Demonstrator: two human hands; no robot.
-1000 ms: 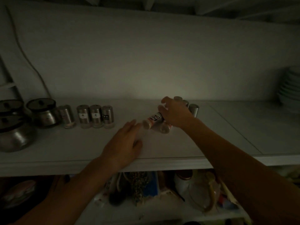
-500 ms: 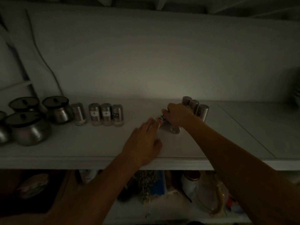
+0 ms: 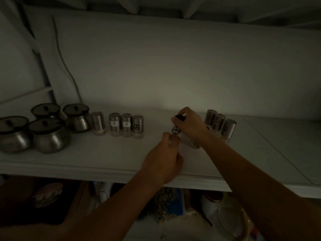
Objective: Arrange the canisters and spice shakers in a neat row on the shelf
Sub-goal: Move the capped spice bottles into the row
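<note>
Four canisters are sitting at the left end of the shelf, four shakers standing in a row just beside them; near the middle, the left hand is pinching the lower end of a labelled shaker with curled fingers. The right hand is clasping its cap end, holding it tilted; a trio of shakers is standing just behind that wrist.

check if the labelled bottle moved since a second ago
Yes. The labelled bottle has tipped from nearly flat to nearly upright and shifted left, away from the three shakers on the right and toward the row of four shakers.
</note>
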